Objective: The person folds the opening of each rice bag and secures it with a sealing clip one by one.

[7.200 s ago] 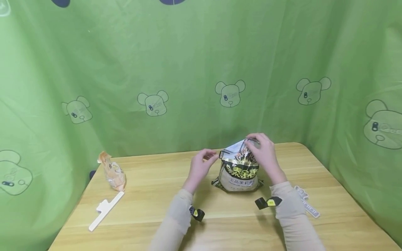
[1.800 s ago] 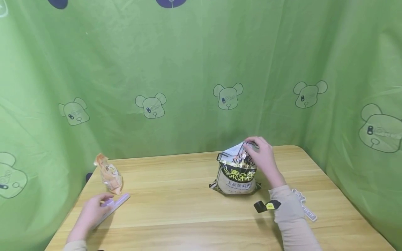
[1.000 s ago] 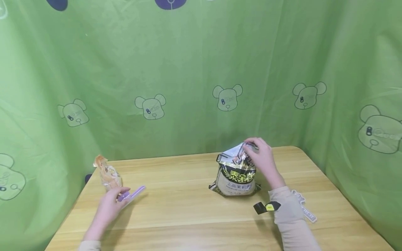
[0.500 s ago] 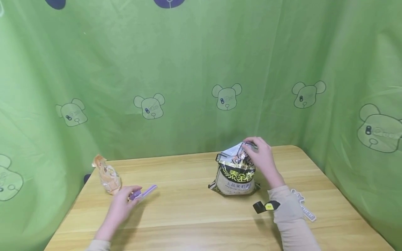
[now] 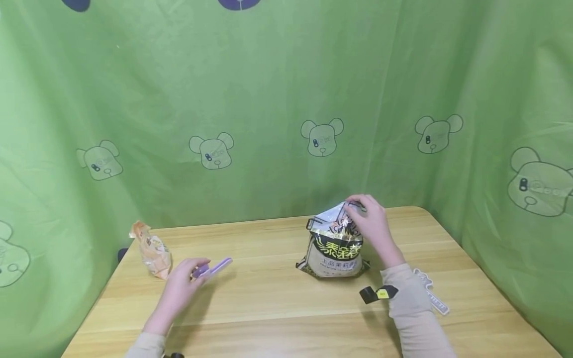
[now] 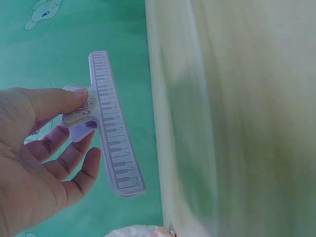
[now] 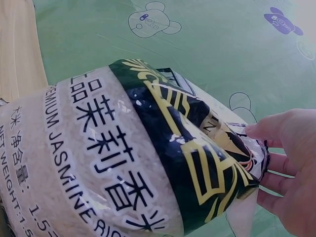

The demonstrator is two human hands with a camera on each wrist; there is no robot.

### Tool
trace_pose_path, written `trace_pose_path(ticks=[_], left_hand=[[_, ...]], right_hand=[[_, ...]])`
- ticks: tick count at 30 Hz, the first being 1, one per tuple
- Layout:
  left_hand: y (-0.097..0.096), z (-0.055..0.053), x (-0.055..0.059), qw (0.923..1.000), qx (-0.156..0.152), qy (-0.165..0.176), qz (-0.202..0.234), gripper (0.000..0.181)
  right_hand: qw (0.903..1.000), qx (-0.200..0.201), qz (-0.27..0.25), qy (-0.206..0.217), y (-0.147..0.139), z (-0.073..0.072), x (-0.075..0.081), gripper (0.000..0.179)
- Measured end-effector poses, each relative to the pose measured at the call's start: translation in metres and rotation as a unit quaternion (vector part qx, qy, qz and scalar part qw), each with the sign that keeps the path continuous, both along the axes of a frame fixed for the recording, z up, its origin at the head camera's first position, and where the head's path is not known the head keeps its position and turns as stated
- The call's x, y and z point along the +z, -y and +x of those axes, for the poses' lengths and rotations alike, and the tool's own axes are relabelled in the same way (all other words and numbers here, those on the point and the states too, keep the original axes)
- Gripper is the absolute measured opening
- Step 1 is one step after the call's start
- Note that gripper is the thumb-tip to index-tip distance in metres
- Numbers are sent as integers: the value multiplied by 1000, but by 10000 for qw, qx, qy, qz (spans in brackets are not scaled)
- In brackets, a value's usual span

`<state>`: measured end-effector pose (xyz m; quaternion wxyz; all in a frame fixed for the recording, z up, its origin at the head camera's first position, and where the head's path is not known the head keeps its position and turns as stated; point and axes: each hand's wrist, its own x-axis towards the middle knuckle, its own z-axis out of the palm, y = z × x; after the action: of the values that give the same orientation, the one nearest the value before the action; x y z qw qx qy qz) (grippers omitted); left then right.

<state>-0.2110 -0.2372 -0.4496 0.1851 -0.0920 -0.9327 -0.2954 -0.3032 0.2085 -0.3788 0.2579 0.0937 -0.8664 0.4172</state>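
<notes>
My left hand [image 5: 181, 286] pinches a lilac bag clip [image 5: 214, 268] by its handle, thumb on one side and fingers on the other. In the left wrist view the clip [image 6: 116, 128] shows a long bar printed with piano keys. A bag of jasmine rice [image 5: 333, 253] stands upright on the table, its top folded over at a slant. My right hand [image 5: 372, 221] pinches the bag's top right corner. The right wrist view shows thumb and fingers on the gathered end of the rice bag [image 7: 123, 153].
A crumpled orange-and-clear snack packet [image 5: 154, 253] stands at the table's left. Partly behind the right sleeve lies a second flat clip [image 5: 436, 298]. The wooden table [image 5: 277, 303] backs onto a green curtain [image 5: 268, 74] printed with bear heads.
The left hand left the rice bag, picked up the clip from the table's left side, and carried it up and rightward. The right hand keeps its hold on the bag.
</notes>
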Motion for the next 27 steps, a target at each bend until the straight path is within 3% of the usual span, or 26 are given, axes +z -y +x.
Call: trace_pose_path(ticks=[27], left_hand=[[-48, -36, 22, 9980, -503, -235, 311, 36]], right_hand=[[10000, -35, 20, 14, -1, -2, -2, 26]])
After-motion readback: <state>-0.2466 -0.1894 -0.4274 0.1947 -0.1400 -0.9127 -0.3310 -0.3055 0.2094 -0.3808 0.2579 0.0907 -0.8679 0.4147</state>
